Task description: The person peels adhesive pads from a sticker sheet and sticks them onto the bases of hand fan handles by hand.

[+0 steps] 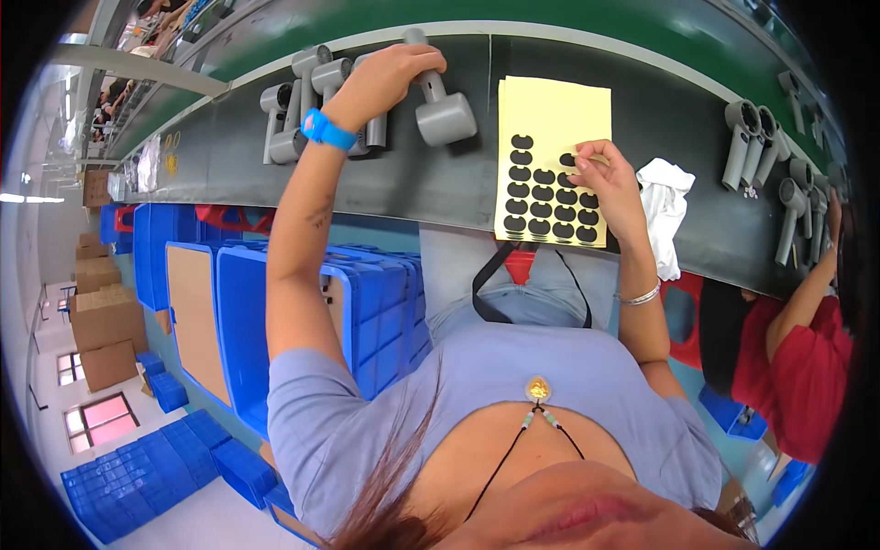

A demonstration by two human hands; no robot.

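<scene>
My left hand (390, 78) is closed round the handle of a grey hair dryer (445, 117), which lies on the dark workbench with its barrel toward me. To the right of it lies a yellow backing sheet (555, 105) with rows of black, notched oval stickers (541, 210). Over the sheet's right side, the thumb and forefinger of my right hand (612, 188) pinch at the edge of one black sticker (567, 159). Whether that sticker is fully off the sheet I cannot tell. A crumpled white cloth (664, 211) lies just right of my right hand.
Several grey hair dryers (312, 64) stand and lie beyond my left forearm. More grey dryers (742, 147) are at the bench's right end, near a co-worker in a red shirt (807, 376). Blue crates (380, 302) stand below the bench on the left.
</scene>
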